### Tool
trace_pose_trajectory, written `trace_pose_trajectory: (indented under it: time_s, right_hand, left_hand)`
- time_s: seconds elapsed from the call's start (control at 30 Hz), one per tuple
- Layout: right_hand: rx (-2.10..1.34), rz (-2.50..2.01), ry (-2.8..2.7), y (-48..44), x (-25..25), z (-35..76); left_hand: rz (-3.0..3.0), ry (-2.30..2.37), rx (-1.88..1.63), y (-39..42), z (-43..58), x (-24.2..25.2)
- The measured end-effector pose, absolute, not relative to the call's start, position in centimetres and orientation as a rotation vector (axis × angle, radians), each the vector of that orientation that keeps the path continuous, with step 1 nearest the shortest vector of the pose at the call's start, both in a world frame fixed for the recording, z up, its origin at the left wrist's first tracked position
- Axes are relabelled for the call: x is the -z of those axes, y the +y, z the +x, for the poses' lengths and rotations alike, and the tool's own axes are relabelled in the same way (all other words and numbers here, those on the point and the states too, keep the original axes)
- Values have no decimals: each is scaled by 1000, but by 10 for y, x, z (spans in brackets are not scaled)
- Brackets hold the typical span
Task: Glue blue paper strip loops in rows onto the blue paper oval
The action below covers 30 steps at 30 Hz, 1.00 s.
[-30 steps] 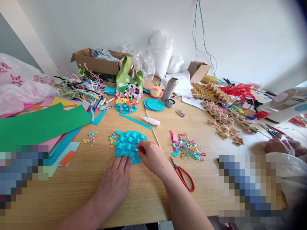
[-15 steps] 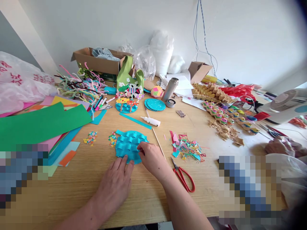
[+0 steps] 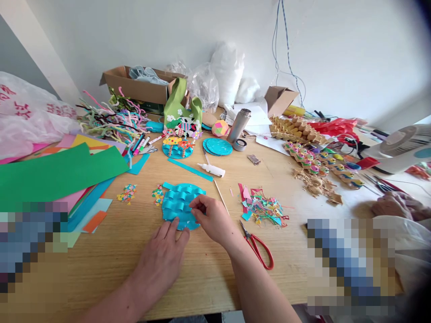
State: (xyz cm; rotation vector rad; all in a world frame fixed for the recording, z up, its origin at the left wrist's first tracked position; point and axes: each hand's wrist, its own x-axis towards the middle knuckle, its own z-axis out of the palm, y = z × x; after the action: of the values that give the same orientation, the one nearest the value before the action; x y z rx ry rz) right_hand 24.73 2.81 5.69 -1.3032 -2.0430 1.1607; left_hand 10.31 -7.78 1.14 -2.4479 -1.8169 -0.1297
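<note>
A round blue piece with rows of raised paper loops (image 3: 180, 202) lies flat on the wooden table. My left hand (image 3: 164, 251) rests palm down, its spread fingertips on the piece's lower edge. Over the right part of the piece is my right hand (image 3: 212, 217), thumb and index finger pinched together; whatever lies between the tips is too small to make out. Small coloured paper dots (image 3: 157, 195) sit just left of the piece. A thin wooden stick (image 3: 221, 196) lies beyond my right hand, partly covered by it.
Red-handled scissors (image 3: 258, 249) lie beside my right forearm, near paper scraps (image 3: 264, 206). A white glue bottle (image 3: 213, 170) and a blue strip (image 3: 190, 169) are behind the piece. Coloured sheets (image 3: 63, 172) cover the left side. Another person's hands (image 3: 393, 205) rest at the right.
My right hand has shifted slightly left over the blue piece, with its fingers still pinched. My left hand has stayed nearly in place.
</note>
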Motion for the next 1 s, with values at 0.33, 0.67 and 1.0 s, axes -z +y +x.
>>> trace_pose_trajectory:
  time_s: [0.33, 0.67, 1.0]
  right_hand:
    - [-1021, -1382, -2203, 28, -63, 250]
    - [-763, -1530, -2494, 26, -59, 247]
    - [-742, -1581, -2534, 25, -56, 243]
  left_hand:
    - [-2375, -1774, 205, -78, 103, -3]
    - [-2363, -1740, 286, -79, 104, -5]
    - [-2410, -1792, 213, -80, 104, -7]
